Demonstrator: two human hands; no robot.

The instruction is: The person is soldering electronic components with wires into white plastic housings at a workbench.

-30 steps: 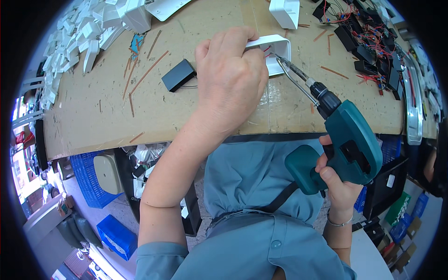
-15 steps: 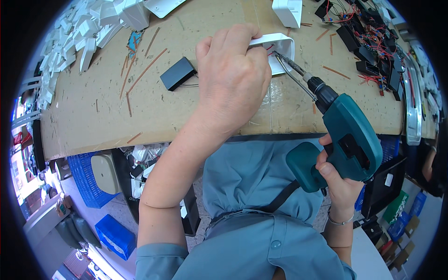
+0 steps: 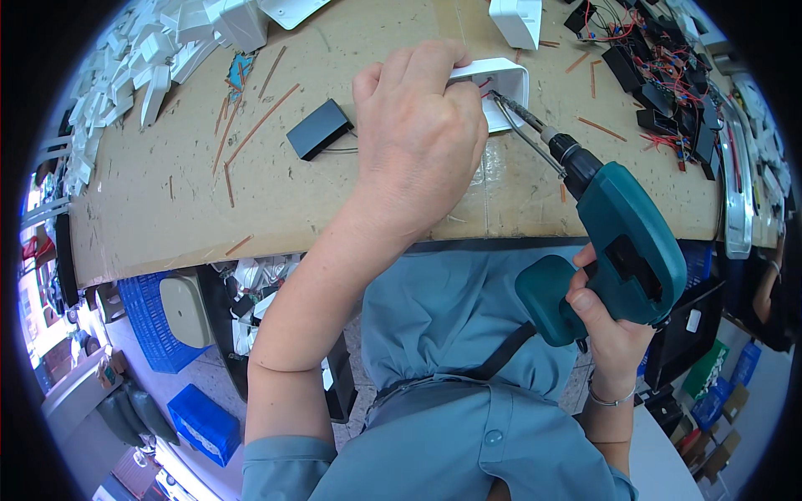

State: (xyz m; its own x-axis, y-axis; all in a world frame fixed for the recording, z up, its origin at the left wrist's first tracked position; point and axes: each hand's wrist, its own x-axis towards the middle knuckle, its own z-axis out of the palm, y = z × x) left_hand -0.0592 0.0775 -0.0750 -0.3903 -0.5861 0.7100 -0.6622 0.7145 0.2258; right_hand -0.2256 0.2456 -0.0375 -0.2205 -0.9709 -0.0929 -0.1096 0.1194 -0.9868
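Observation:
My left hand (image 3: pixel 422 138) is closed on a small white plastic housing (image 3: pixel 520 79) on the table and covers its left part; the fingertips are hidden. A red wire shows inside the housing. In my right hand (image 3: pixel 614 330) is a green soldering gun (image 3: pixel 635 238), its grip wrapped by my fingers. The gun's dark tip and thin metal feed tube reach into the housing, by the wire. Left of my left hand lies a black box (image 3: pixel 320 130), whose thin dark cable runs under that hand.
A heap of white plastic parts (image 3: pixel 159 50) fills the far left. Black boxes with red wires (image 3: pixel 656 83) are piled at the far right, beside a metal tray (image 3: pixel 738 192). Thin brown strips (image 3: pixel 263 125) lie scattered. Another white housing (image 3: pixel 516 23) stands at the back.
Almost nothing differs. The soldering gun and both hands have shifted only very slightly, with the tip still inside the housing.

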